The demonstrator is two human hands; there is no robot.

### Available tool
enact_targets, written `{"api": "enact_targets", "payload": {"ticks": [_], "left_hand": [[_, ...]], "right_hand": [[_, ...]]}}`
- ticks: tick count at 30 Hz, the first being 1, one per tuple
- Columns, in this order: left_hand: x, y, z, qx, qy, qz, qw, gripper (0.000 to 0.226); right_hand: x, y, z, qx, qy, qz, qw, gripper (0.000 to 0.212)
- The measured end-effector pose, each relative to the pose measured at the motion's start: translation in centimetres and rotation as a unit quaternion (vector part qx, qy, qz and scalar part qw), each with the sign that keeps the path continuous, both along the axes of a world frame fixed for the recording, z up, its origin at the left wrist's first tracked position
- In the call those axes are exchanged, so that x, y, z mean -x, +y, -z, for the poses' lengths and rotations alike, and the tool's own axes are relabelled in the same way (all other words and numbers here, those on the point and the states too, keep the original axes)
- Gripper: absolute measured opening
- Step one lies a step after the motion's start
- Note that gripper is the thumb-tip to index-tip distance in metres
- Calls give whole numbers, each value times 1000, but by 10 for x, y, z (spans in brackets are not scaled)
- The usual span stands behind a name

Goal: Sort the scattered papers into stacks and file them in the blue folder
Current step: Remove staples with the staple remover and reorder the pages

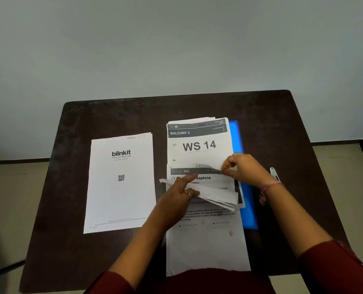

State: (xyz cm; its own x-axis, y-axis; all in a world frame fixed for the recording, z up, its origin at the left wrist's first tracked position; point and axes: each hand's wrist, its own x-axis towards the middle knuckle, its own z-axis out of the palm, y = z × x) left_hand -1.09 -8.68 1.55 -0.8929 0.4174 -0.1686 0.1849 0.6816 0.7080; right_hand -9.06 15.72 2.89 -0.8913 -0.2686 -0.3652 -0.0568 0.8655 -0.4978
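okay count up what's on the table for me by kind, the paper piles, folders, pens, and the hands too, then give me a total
Paper piles: 2, the blinkit stack and the WS 14 pile
Blue folder: 1, partly under the WS 14 pile
Pen-like object: 1, at the right, too small to identify surely
Hands: 2, left hand gripping a sheaf, right hand pinching a sheet
Total: 6

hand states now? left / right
Left hand: grips a folded bundle of papers.
Right hand: pinches the top edge of the "Napkins" sheet.
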Motion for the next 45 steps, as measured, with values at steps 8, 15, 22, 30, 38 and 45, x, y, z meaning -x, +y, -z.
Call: {"api": "enact_targets", "payload": {"ticks": [8,15,22,30,38,45], "left_hand": [[-1,-4,0,13,125,29,992,17],[4,-6,7,99,174,103,974,32],[23,1,-17,47,90,27,994,26],[77,9,-38,38,-36,63,997,30],[105,-23,-28,-7,-181,-14,983,18],[52,-62,5,-340,-415,-254,805,39]], "right_hand": [[-27,10,-24,217,-269,-37,938,13],[-45,21,3,407,-284,86,864,42],[-69,20,34,448,-261,185,834,34],[-75,2,30,474,-248,260,804,48],[-76,-5,35,499,-233,297,780,68],[-81,-8,29,507,-211,327,769,79]]}}
